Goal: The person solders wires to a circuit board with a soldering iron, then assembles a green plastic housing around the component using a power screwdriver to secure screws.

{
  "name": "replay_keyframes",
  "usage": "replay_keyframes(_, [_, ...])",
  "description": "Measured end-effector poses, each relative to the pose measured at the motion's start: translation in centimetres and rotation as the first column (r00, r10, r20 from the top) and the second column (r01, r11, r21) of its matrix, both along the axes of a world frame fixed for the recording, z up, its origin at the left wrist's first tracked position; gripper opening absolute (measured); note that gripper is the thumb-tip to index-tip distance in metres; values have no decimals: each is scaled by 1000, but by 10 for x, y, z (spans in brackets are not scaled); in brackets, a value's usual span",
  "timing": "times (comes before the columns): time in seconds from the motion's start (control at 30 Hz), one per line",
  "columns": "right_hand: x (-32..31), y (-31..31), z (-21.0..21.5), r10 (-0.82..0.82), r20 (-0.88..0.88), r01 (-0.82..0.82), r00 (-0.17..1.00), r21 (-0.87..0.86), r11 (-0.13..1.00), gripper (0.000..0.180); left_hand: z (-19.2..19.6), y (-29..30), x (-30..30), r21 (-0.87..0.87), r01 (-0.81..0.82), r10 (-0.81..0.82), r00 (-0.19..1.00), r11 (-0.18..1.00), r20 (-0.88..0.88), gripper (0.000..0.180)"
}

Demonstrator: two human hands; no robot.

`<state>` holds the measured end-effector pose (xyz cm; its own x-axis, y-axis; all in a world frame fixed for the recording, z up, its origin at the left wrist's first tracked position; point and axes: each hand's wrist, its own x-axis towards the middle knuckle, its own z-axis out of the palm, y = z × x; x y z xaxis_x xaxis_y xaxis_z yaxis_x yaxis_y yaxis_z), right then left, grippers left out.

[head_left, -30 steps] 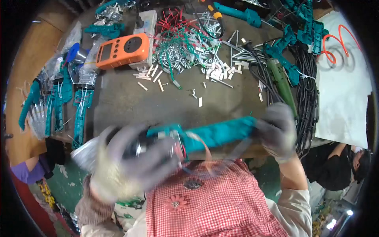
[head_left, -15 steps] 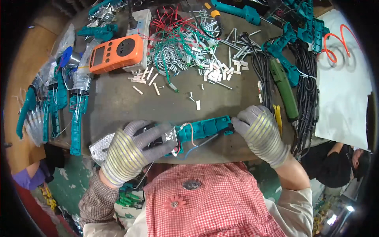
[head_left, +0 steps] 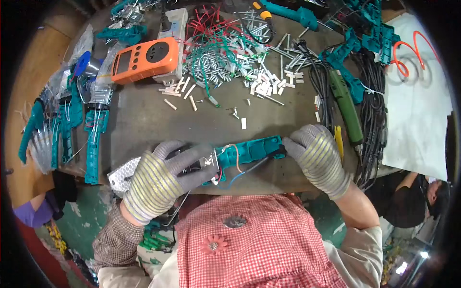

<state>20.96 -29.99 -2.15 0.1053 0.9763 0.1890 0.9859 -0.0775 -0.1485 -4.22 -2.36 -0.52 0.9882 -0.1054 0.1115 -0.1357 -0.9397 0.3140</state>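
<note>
1. Head view: the left hand point(head_left: 161, 180), in a grey striped glove, is wrapped around the dark front end of a teal tool body point(head_left: 247, 151) that lies at the near edge of the workbench point(head_left: 144, 122)
2. The right hand point(head_left: 319, 158), gloved the same way, pinches the other end of the tool body, fingers closed on it where a dark cable comes out
3. The tool body spans between the two hands; loose wires point(head_left: 235, 168), one orange, one blue, loop out of its open side just right of the left hand
4. It looks like a stiff plastic shell, fairly light, with the heavier part probably inside the left hand's grasp; the wires look thin and easy to snag, so it is best held by the shell at both ends, clear of the open side
5. Just beyond the right hand lie black cables point(head_left: 372, 110) and a green rod-shaped tool point(head_left: 345, 108), close enough to catch on the tool body
6. Beyond both hands, well apart, are scattered small white pieces point(head_left: 261, 86), a heap of red and green wire ends point(head_left: 216, 53) and an orange meter point(head_left: 144, 58)
7. Left of the left hand sit more teal shells point(head_left: 93, 139), and a perforated metal plate point(head_left: 120, 175) touches that hand's wrist side
</note>
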Motion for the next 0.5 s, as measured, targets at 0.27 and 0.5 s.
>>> replay_keyframes(0.27, [1,2,17,27,-258,8,966,130,991,30,0,0,-1,7,-5,6,1000,1000,-10,31])
replay_keyframes(0.5, [2,-2,4,-39,-227,70,973,128,989,34,-4,1,-4,-47,-16,16,1000,999,11,34])
